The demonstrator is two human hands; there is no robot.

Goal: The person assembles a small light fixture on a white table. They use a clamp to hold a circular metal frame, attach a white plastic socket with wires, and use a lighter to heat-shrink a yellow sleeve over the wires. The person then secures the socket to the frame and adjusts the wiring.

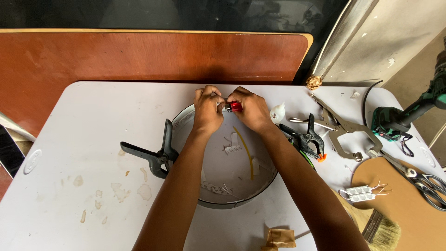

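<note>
Both forearms reach straight out over the white worktop [83,139], wrists bent slightly inward so the hands meet at the far rim of a round metal ring [241,201]. The left hand [207,110] is curled tight, fingertips pinching the dark end of a small red tool [233,107]; the right hand [251,109] is closed around its red body, knuckles up. Black spring clamps grip the ring on each side, one at the left [153,155], one at the right [304,139]. Locking pliers [346,132], scissors [425,181] and a green drill [399,118] lie well off to the right.
</note>
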